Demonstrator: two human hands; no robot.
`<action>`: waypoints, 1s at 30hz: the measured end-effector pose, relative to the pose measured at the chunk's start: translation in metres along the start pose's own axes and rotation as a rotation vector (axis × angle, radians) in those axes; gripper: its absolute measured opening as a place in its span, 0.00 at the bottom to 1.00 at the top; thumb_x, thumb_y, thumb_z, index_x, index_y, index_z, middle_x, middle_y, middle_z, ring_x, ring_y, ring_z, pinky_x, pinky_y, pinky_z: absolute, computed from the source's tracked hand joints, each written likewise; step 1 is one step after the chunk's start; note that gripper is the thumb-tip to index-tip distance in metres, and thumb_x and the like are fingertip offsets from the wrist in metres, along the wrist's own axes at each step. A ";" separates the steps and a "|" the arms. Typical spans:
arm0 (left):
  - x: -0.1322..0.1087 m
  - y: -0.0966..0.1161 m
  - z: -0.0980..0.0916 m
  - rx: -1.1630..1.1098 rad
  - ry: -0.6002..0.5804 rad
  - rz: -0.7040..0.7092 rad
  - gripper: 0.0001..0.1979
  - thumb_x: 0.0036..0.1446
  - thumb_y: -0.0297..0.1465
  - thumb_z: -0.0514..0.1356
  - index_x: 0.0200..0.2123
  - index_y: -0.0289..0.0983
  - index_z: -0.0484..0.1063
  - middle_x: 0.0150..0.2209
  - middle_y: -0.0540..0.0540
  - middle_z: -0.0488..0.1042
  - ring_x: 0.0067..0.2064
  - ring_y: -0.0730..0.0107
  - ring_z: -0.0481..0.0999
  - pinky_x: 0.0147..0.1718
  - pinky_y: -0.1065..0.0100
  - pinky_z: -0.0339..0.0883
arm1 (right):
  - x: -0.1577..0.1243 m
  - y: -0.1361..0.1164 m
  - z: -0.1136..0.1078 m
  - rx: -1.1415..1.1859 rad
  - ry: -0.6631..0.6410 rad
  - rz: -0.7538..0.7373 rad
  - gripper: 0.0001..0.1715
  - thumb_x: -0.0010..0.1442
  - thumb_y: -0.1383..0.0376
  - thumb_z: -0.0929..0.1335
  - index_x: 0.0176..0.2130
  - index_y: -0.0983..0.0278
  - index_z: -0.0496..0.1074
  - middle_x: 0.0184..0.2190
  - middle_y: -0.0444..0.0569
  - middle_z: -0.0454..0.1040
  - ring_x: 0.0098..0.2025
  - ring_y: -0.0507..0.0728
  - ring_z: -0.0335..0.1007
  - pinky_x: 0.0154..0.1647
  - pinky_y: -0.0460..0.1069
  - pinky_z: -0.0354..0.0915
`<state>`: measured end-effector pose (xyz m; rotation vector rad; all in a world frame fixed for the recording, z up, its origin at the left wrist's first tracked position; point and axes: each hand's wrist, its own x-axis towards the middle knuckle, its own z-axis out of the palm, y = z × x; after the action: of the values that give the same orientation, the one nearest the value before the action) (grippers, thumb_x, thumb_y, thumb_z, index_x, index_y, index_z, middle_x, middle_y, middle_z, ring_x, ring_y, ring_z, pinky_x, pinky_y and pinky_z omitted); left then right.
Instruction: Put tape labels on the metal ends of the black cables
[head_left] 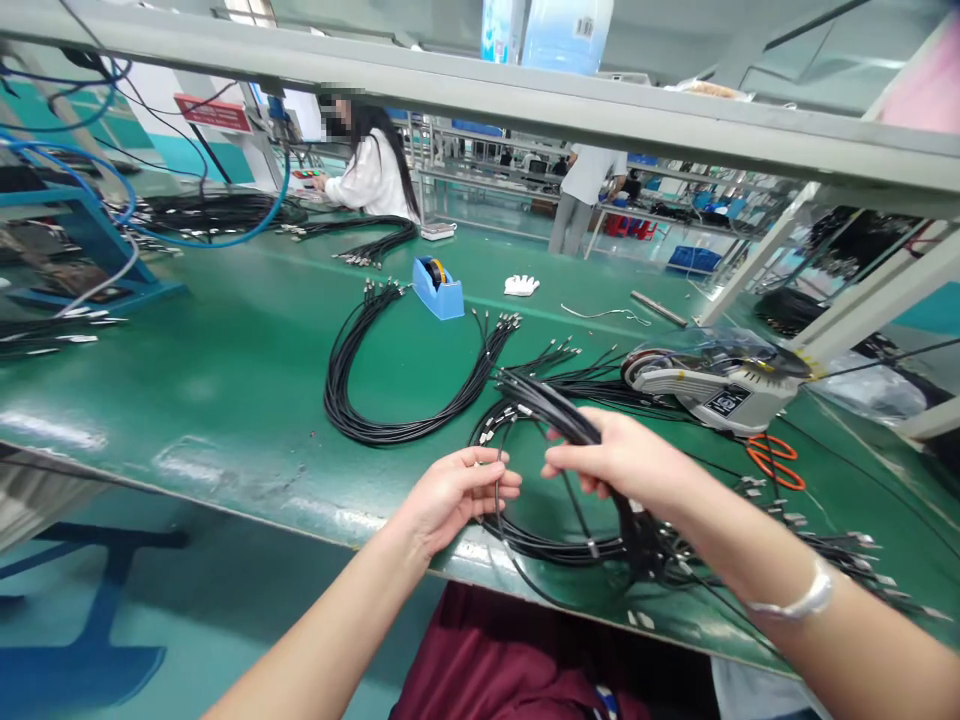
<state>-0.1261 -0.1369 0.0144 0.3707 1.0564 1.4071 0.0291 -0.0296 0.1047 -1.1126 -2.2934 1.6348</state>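
Note:
My right hand [615, 458] is closed around a thick bundle of black cables [551, 405] with metal connectors, lifted just above the green table [247, 370]. My left hand [457, 490] pinches a single thin black cable [497, 500] that hangs down from the bundle. More loose cables with connectors [810, 540] lie under my right forearm, near the table's front edge.
A curved loop of black cables [360, 390] lies left of my hands. A blue tape dispenser [436, 287], a white glove [520, 285], a grey tape machine [712, 385] and orange scissors [776, 460] sit on the table. A person in white [371, 170] works at the far end.

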 end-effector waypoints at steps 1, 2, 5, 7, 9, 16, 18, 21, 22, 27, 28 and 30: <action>-0.004 -0.003 -0.004 0.002 -0.001 -0.021 0.11 0.48 0.26 0.65 0.37 0.31 0.71 0.30 0.41 0.79 0.30 0.69 0.78 0.31 0.71 0.69 | -0.001 -0.002 -0.008 -0.004 0.017 -0.020 0.09 0.50 0.64 0.69 0.34 0.66 0.68 0.28 0.48 0.76 0.19 0.47 0.62 0.15 0.41 0.57; -0.009 -0.007 -0.007 0.003 -0.006 -0.036 0.12 0.49 0.27 0.65 0.39 0.31 0.71 0.31 0.41 0.79 0.31 0.68 0.78 0.32 0.70 0.70 | -0.001 -0.004 -0.014 -0.010 0.028 -0.039 0.09 0.51 0.64 0.69 0.33 0.66 0.69 0.29 0.49 0.77 0.20 0.47 0.63 0.16 0.41 0.58; -0.021 -0.018 -0.011 0.012 -0.037 -0.054 0.15 0.49 0.30 0.66 0.40 0.31 0.72 0.32 0.39 0.79 0.32 0.66 0.79 0.34 0.69 0.70 | -0.001 -0.004 -0.018 0.048 -0.008 -0.017 0.07 0.51 0.65 0.68 0.32 0.67 0.70 0.29 0.49 0.76 0.24 0.49 0.67 0.22 0.42 0.64; -0.028 -0.024 -0.006 0.020 -0.071 -0.059 0.16 0.49 0.31 0.66 0.41 0.31 0.71 0.32 0.38 0.79 0.33 0.64 0.79 0.35 0.67 0.70 | 0.000 -0.001 -0.011 0.136 -0.080 0.049 0.08 0.50 0.68 0.67 0.34 0.66 0.69 0.27 0.47 0.76 0.25 0.50 0.70 0.25 0.44 0.67; -0.033 -0.028 0.006 0.034 -0.104 -0.041 0.16 0.48 0.32 0.66 0.40 0.32 0.70 0.32 0.38 0.79 0.33 0.63 0.79 0.36 0.65 0.70 | 0.002 0.003 0.000 0.141 -0.127 0.088 0.07 0.49 0.69 0.67 0.33 0.66 0.68 0.22 0.44 0.73 0.22 0.50 0.69 0.24 0.44 0.66; -0.037 -0.035 0.061 0.201 -0.023 0.198 0.09 0.50 0.35 0.64 0.27 0.34 0.72 0.25 0.45 0.76 0.28 0.69 0.75 0.32 0.69 0.69 | 0.002 0.012 0.009 -0.161 -0.155 0.062 0.14 0.51 0.58 0.68 0.22 0.64 0.65 0.13 0.40 0.64 0.16 0.48 0.58 0.17 0.42 0.53; -0.041 -0.040 0.064 0.308 0.036 0.292 0.08 0.53 0.36 0.61 0.30 0.36 0.73 0.28 0.46 0.76 0.30 0.69 0.74 0.32 0.70 0.68 | 0.001 0.012 0.009 -0.193 -0.171 0.081 0.14 0.51 0.59 0.68 0.21 0.64 0.65 0.14 0.40 0.65 0.17 0.49 0.59 0.17 0.43 0.53; -0.046 -0.044 0.052 0.645 0.000 0.412 0.10 0.57 0.36 0.56 0.30 0.39 0.75 0.29 0.46 0.76 0.31 0.68 0.73 0.33 0.69 0.66 | 0.000 0.013 0.010 -0.216 -0.172 0.067 0.12 0.50 0.61 0.68 0.21 0.64 0.65 0.15 0.41 0.66 0.18 0.49 0.61 0.17 0.43 0.55; -0.047 -0.043 0.043 0.778 -0.033 0.452 0.11 0.58 0.36 0.56 0.30 0.40 0.76 0.29 0.46 0.76 0.32 0.67 0.73 0.35 0.69 0.65 | 0.000 0.013 0.010 -0.177 -0.166 0.050 0.11 0.50 0.61 0.68 0.22 0.64 0.66 0.17 0.41 0.67 0.20 0.50 0.63 0.19 0.43 0.57; -0.028 -0.006 -0.016 1.247 0.165 0.697 0.12 0.61 0.32 0.53 0.42 0.41 0.76 0.39 0.45 0.75 0.42 0.64 0.70 0.45 0.66 0.62 | -0.006 0.013 0.001 0.187 -0.237 0.042 0.11 0.52 0.61 0.68 0.33 0.66 0.69 0.29 0.48 0.75 0.26 0.51 0.70 0.28 0.46 0.67; -0.020 0.005 -0.026 1.349 0.145 0.715 0.13 0.61 0.30 0.51 0.42 0.41 0.75 0.40 0.44 0.74 0.43 0.64 0.69 0.46 0.65 0.61 | -0.007 0.012 -0.002 0.193 -0.234 0.041 0.11 0.53 0.61 0.68 0.33 0.66 0.69 0.26 0.46 0.74 0.23 0.50 0.68 0.26 0.46 0.66; -0.002 0.026 -0.039 1.555 0.013 0.707 0.16 0.61 0.27 0.49 0.45 0.41 0.74 0.41 0.43 0.71 0.45 0.63 0.67 0.46 0.65 0.61 | -0.009 0.011 -0.008 0.157 -0.196 0.021 0.10 0.53 0.60 0.68 0.32 0.66 0.69 0.20 0.41 0.69 0.18 0.48 0.63 0.21 0.44 0.62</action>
<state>-0.1714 -0.1472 0.0143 1.9846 1.9925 0.8310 0.0453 -0.0277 0.1013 -0.9863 -2.2220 1.9730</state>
